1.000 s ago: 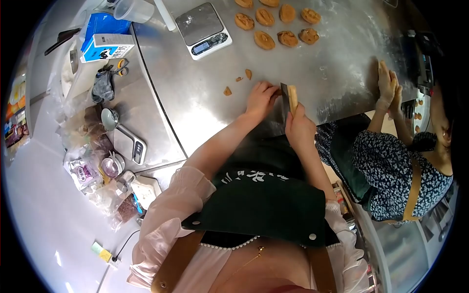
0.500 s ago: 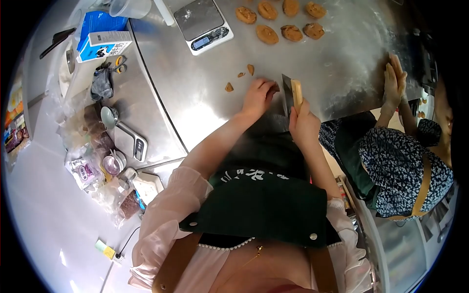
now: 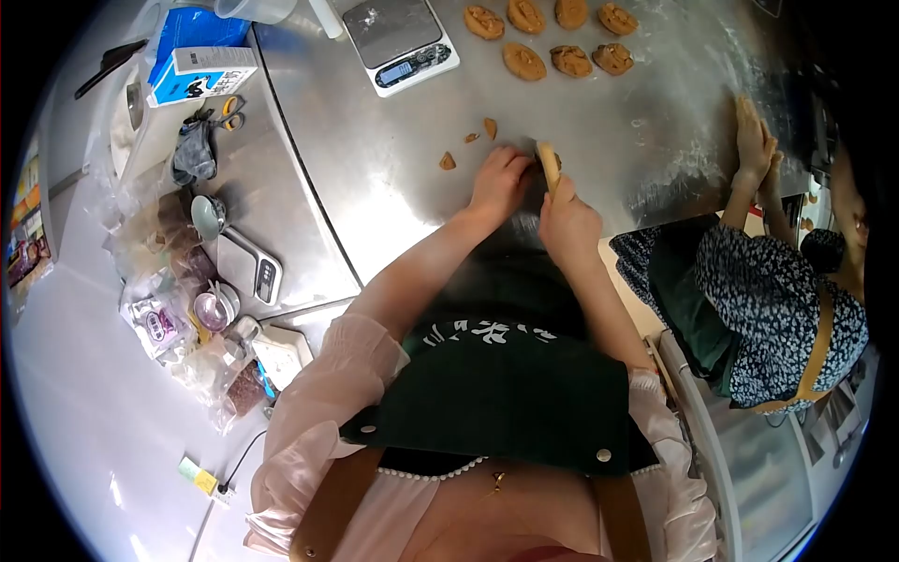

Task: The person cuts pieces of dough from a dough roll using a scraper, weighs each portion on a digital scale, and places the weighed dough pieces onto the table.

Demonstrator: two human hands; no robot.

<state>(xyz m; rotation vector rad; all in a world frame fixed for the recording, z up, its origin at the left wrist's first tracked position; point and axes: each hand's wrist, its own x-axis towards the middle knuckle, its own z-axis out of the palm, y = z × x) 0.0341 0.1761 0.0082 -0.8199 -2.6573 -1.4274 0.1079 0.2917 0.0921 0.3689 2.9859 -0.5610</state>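
Observation:
My right hand [image 3: 570, 225] is closed around the pale wooden handle of a dough scraper [image 3: 549, 164], its metal blade turned mostly edge-on to me. Close beside the blade, my left hand [image 3: 501, 178] has its fingers curled round a piece of brown dough, which is largely hidden by them. Beyond that hand, a few small dough scraps [image 3: 448, 161] lie on the steel worktop [image 3: 393, 178]. Farther back, several shaped lumps of the same brown dough [image 3: 524, 61] sit in two rows.
A digital scale [image 3: 398, 47] stands at the back. On the left are a milk carton [image 3: 204, 75], scissors [image 3: 231, 112], a second scale [image 3: 251, 267] and plastic bags. At right, a co-worker's hands [image 3: 755, 145] are pressed together over the flour-dusted worktop.
My right hand has brought the scraper left and slightly up, close to my left hand, and the blade has turned. The whole view has shifted a little.

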